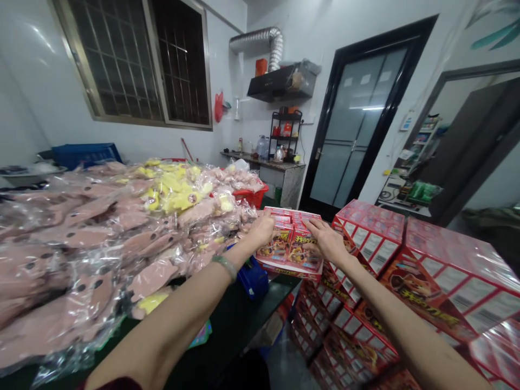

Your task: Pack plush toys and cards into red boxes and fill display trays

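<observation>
Looks forward and down from the head, close behind left hand (263,229) and right hand (328,241), facing far window (140,59) at left, far door (357,124) at right.

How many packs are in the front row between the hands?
2: a left pack, nearest the left hand, and a right pack, nearest the right hand; others may be hidden.

Table (221,317), dark green top. Carries a broad heap of pink pieces (91,234) in clear bags (60,360), with yellow pieces (179,188) amassed toward the far side. At right edge, a blue object (252,277); just beyond, a red-edged tray (289,271), underside hidden. In front, a small flat item (202,337), partly hidden. Behind, a counter (293,184) with bottles (262,145), black rack (286,138).
</observation>
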Available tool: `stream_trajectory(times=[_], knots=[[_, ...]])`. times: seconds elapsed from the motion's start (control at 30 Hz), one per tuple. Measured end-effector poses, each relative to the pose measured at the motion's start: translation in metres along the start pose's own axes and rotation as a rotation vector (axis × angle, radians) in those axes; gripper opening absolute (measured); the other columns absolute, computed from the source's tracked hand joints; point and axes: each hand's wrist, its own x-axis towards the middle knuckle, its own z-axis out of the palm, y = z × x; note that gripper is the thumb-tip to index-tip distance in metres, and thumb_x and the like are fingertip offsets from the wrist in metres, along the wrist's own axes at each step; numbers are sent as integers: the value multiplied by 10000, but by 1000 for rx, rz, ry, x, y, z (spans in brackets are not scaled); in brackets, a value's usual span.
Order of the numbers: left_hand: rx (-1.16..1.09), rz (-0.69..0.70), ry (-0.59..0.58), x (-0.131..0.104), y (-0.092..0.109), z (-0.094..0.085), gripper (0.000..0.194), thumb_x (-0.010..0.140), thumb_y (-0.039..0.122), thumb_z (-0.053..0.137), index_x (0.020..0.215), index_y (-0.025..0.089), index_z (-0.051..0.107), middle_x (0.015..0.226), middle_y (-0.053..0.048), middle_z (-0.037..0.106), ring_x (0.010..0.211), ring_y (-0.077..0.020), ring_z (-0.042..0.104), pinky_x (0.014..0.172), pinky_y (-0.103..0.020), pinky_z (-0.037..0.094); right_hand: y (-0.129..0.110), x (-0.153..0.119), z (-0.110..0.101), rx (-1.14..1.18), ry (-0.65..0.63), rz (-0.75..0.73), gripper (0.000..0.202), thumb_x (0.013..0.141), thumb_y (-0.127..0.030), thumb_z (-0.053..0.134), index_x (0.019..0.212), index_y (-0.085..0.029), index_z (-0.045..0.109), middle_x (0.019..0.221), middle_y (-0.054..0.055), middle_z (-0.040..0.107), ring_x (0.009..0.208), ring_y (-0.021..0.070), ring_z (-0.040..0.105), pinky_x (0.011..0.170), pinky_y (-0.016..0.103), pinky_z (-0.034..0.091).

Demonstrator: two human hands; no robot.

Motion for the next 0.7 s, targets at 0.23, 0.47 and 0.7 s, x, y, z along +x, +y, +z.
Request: stream_trajectory(times=[0.23, 0.47, 0.7], knots=[[22, 48, 32, -7, -16, -6, 262, 825, 328, 604, 987, 121, 597, 1206, -113, 535, 1103, -236, 518, 906, -428, 461, 0, 4, -8, -3, -57, 12, 633, 769, -350, 645, 1345, -219, 419, 1328, 115, 488, 1183, 288, 452, 833, 391, 491], [97, 4, -12, 21, -20, -8, 327, 863, 333, 555, 1134, 151, 542, 1155, -93, 567, 995, -215, 580, 834, -427, 507, -2, 1, -9, -35, -67, 22, 601, 799, -353, 618, 1346, -229, 403, 1350, 105, 459, 1206, 270, 424, 843, 366, 490], [168, 58, 17, 16, -3, 15, 376, 868, 323, 543, 1207, 166, 503, 1283, -108, 498, 1145, -262, 506, 944, -506, 434, -15, 2, -7, -113, -45, 38, 656, 763, -362, 661, 1329, -201, 373, 1257, 145, 490, 1174, 296, 412, 760, 356, 503]])
